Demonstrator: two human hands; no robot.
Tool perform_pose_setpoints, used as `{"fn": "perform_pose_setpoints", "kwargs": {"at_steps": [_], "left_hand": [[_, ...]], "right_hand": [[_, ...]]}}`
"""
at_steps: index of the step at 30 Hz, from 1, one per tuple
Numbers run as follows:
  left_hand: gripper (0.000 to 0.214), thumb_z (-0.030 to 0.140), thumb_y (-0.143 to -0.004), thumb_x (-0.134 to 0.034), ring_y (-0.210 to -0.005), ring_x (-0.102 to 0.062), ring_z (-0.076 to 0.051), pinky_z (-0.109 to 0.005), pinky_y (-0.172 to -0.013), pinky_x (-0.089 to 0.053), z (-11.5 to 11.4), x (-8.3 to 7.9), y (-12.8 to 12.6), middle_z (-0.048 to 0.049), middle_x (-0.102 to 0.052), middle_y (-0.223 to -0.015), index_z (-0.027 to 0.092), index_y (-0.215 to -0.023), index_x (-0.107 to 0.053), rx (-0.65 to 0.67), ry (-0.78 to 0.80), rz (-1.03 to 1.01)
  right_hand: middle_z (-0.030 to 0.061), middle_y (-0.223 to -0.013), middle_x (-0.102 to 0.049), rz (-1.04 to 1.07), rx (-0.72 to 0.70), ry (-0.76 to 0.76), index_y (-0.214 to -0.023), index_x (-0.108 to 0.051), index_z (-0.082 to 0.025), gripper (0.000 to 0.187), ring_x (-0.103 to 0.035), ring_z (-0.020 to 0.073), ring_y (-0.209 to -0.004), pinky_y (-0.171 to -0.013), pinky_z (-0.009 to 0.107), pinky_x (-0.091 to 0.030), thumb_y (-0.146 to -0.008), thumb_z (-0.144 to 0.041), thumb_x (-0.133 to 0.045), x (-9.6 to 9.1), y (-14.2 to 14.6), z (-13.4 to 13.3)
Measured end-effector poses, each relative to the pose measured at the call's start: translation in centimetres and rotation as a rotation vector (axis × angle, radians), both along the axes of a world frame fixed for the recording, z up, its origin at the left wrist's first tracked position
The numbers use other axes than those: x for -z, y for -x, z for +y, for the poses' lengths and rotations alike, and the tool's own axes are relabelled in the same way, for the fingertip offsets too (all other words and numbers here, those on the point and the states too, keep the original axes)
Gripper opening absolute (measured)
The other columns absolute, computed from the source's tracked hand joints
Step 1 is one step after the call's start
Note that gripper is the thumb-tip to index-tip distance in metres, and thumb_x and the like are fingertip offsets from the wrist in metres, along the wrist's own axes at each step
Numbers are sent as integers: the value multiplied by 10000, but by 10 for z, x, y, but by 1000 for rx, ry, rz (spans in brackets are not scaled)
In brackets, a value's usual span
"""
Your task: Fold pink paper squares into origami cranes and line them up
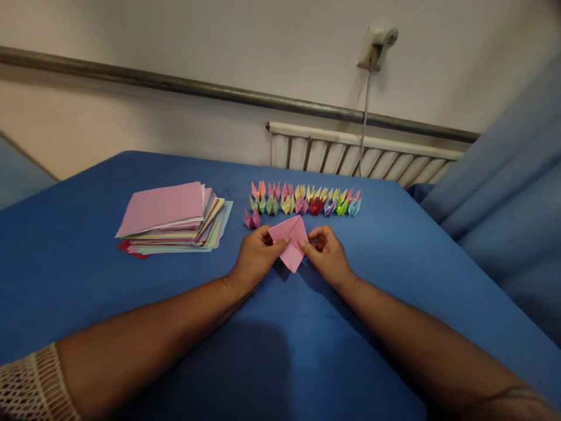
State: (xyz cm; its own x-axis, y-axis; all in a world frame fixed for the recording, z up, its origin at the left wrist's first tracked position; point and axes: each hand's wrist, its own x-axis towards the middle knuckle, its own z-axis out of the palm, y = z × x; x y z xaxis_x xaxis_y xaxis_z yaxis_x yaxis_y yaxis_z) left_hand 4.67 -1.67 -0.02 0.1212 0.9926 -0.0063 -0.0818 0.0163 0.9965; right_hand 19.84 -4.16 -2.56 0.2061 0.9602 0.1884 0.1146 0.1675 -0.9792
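Observation:
A pink sheet of origami paper (291, 257), folded into a kite-like diamond with creases, is held up between my two hands. My left hand (256, 257) pinches its left side, thumb on the front face. On the right edge, my right hand (329, 254) grips it with thumb in front and curled fingers behind. Just beyond the paper stand folded paper cranes (315, 206) of several colours, set out in two rows. One more pink crane (252, 218) sits in front at the left, close to my left fingers.
A thick stack of coloured paper (164, 210) lies to the left on the blue-covered table (210, 345). Behind the table are a wall rail (219, 89), a white radiator (363, 139) and a socket with a plugged-in cord (376, 49). A blue curtain (504, 169) hangs at right.

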Motion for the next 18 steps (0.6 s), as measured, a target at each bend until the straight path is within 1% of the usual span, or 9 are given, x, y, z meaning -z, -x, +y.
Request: {"fn": "perform_pose_setpoints", "kwargs": {"at_steps": [3,5,7,10,12,15,18], "left_hand": [[282,302,-641,-739,-654,-597,-137,-256,-603,-467,2,1,1,-7,-656,-755,143,-840,-619,-14,-34,32],[279,318,-652,-728,-630,-586,-136,-253,-584,-461,2,2,1,3,-635,-717,146,-833,-605,1,-51,64],[269,328,-664,-716,-613,-570,-131,-248,-571,-454,1,2,1,15,-612,-692,149,-825,-596,23,-71,114],[232,329,-678,-701,-575,-518,-111,-224,-529,-412,-2,1,2,35,-565,-657,153,-786,-596,33,-121,267],[216,322,-685,-692,-579,-502,-107,-218,-524,-397,-3,0,3,36,-563,-671,154,-799,-618,36,-155,344],[247,329,-693,-677,-623,-526,-122,-222,-550,-416,-4,-2,3,23,-601,-731,156,-868,-647,43,-170,341],[235,352,-699,-671,-601,-516,-121,-219,-533,-406,-6,-4,3,30,-589,-694,159,-830,-637,20,-186,330]], "right_hand": [[-25,-530,-568,-22,-75,106,-667,-500,-200,369,-493,101,-450,-436,223,-371,-707,-518,-683,-3,2,-2],[-13,-477,-560,-4,-114,160,-596,-484,-199,424,-476,98,-410,-407,220,-343,-709,-571,-655,-5,4,-4],[-14,-459,-547,11,-123,181,-564,-474,-200,449,-448,91,-383,-383,218,-314,-693,-594,-648,-6,6,-5],[-47,-447,-484,-12,-116,160,-555,-458,-207,421,-394,80,-387,-387,219,-286,-670,-553,-670,-3,7,-4],[-64,-469,-450,-37,-89,120,-568,-448,-211,384,-368,75,-412,-410,219,-285,-666,-494,-687,0,7,-4],[-66,-521,-450,-34,-41,67,-600,-439,-214,353,-379,79,-454,-446,222,-310,-672,-447,-694,4,7,-4],[-63,-522,-439,-17,-44,61,-604,-420,-220,383,-385,87,-461,-447,227,-320,-688,-483,-686,2,8,-5]]}}
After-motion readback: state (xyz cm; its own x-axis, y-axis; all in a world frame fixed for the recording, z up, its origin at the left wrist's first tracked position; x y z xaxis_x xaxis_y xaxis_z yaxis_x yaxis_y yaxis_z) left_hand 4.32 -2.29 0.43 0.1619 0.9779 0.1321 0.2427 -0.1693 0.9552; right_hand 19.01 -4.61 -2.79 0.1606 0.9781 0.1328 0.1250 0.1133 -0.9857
